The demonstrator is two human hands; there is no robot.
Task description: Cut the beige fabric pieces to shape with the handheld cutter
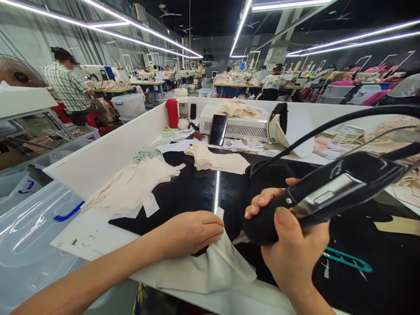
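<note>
My left hand [197, 232] pinches the upper end of a cream fabric piece [193, 275] with its fingers together. A narrow strip runs down along this cloth, which lies over the near edge of the table. My right hand [292, 249] is wrapped round a black corded hand-held tool [318, 197] with a silver lever on its side. The tool's rounded end is to the right of the cloth, apart from my left hand. Its exact kind I cannot make out. Loose cream cut pieces [134, 188] lie beyond my left hand, and a neat cream stack [219, 159] sits farther back.
A teal thread snipper or cutter [348, 259] lies right of my right hand. A phone [218, 130] leans on a white vented box [234, 122]. A thick black cable [315, 131] arches at the right. White boards [114, 144] wall the table; a clear plastic bin [36, 245] stands left.
</note>
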